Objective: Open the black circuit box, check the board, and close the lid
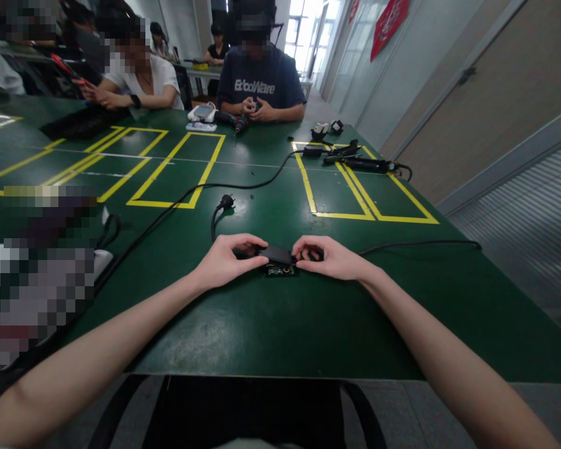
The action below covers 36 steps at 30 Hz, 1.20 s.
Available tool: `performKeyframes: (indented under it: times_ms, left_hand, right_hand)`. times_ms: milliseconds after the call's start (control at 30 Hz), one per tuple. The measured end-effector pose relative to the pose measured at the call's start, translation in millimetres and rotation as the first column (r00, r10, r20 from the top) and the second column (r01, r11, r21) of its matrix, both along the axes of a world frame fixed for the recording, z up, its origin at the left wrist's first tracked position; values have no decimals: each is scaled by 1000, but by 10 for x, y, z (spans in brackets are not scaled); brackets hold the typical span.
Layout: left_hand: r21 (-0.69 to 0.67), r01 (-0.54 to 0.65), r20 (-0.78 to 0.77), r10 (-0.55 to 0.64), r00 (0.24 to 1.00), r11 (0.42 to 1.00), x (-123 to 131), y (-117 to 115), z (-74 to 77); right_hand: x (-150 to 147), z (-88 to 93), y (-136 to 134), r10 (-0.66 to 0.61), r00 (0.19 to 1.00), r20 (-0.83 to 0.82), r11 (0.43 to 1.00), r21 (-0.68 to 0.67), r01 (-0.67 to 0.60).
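Note:
A small black plastic cover [277, 254] sits tilted over a green circuit board [279, 270], whose parts show along the near edge. My left hand [229, 259] is closed on the cover's left end, thumb in front and fingers behind. At the right end, my right hand [327, 257] pinches a dark piece where the black cable [416, 244] seems to meet the casing; the fingers partly hide it. Beyond my left hand, a black power plug [226, 201] lies on the table with its cord leading back toward the casing.
Another black cord [243, 186] crosses the green table [280, 337] to a black tool [364, 163] at the far right. Yellow tape outlines [175, 204] mark the surface. Across the table, a person in a dark shirt [262, 84] sits near a drill [234, 120].

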<state>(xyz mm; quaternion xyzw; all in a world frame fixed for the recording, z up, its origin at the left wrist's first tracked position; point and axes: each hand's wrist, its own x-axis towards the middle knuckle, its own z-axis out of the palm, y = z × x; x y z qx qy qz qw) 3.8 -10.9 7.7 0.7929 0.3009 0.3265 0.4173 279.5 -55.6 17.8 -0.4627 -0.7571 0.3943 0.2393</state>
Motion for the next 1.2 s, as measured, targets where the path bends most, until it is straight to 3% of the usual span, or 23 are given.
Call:
performKeyframes:
  times_ms: [167, 267, 400, 700, 933, 1200]
  left_hand:
    - [-20, 27, 4, -27, 1000, 999, 12, -49, -11]
    - [53, 79, -8, -78, 997, 996, 20, -64, -28]
    - [162, 80, -111, -62, 992, 984, 34, -63, -54]
    - [196, 57, -143, -29, 989, 979, 87, -96, -73]
    - [236, 42, -180, 1, 984, 971, 88, -106, -75]
    - [261, 119, -251, -52, 967, 958, 110, -72, -123]
  right_hand:
    - [5, -12, 20, 9, 999, -37, 1000, -16, -10]
    - [33, -30, 44, 13, 999, -53, 998, -63, -16]
    - [68, -42, 57, 10, 997, -76, 992, -127, -20]
    - [45, 15, 7, -20, 999, -35, 993, -116, 16]
    - [51, -14, 12, -29, 995, -97, 995, -94, 19]
    - [6, -11, -3, -21, 997, -70, 997, -69, 16]
